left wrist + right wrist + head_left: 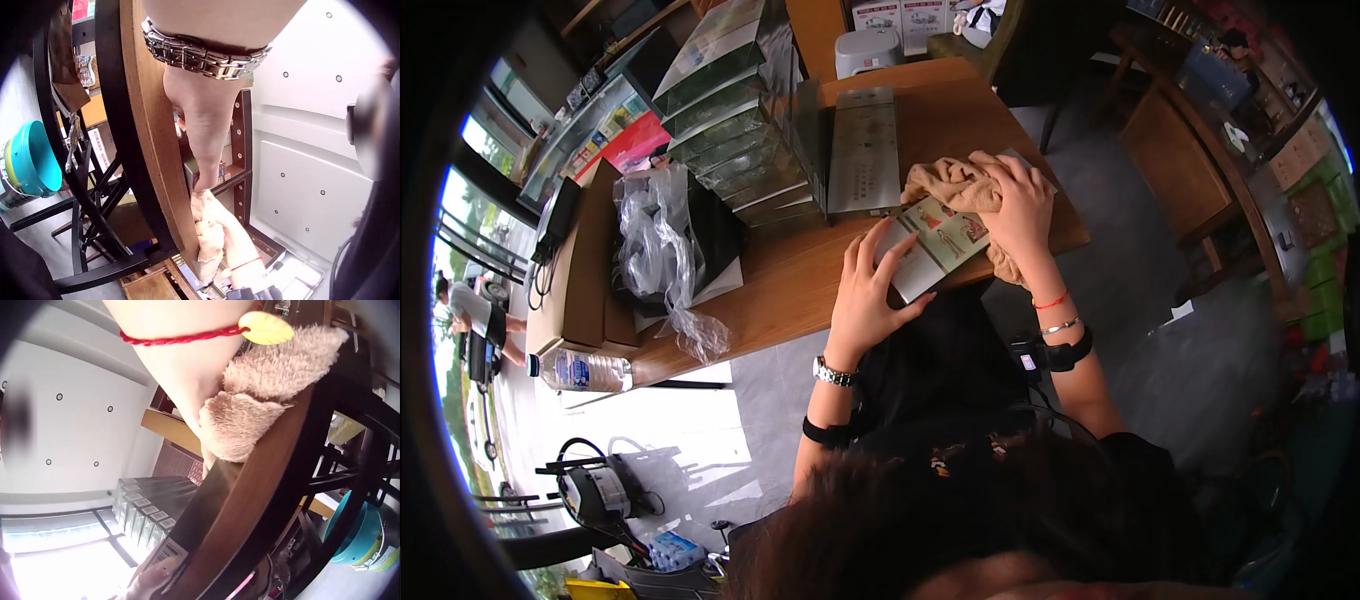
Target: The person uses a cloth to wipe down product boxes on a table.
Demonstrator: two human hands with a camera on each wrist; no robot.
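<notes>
A flat, long box [941, 238] with small coloured figures printed on its pale top lies near the front edge of the wooden table. My left hand [866, 298] grips its left end, the thumb at the near corner and fingers over the far side. In the right wrist view, a barcode label [169, 551] shows on that end. With my right hand [1024, 208] I hold a crumpled tan fluffy cloth [948, 186] against the box's right part, hiding it. Part of the cloth [237, 428] hangs over the table edge.
A similar flat box [863, 150] lies farther back, beside a tall stack of plastic-wrapped boxes [735, 130]. Crumpled clear plastic [662, 240] sits at the left, near a water bottle [582, 371]. A teal bucket [39, 159] stands on the floor beyond the table.
</notes>
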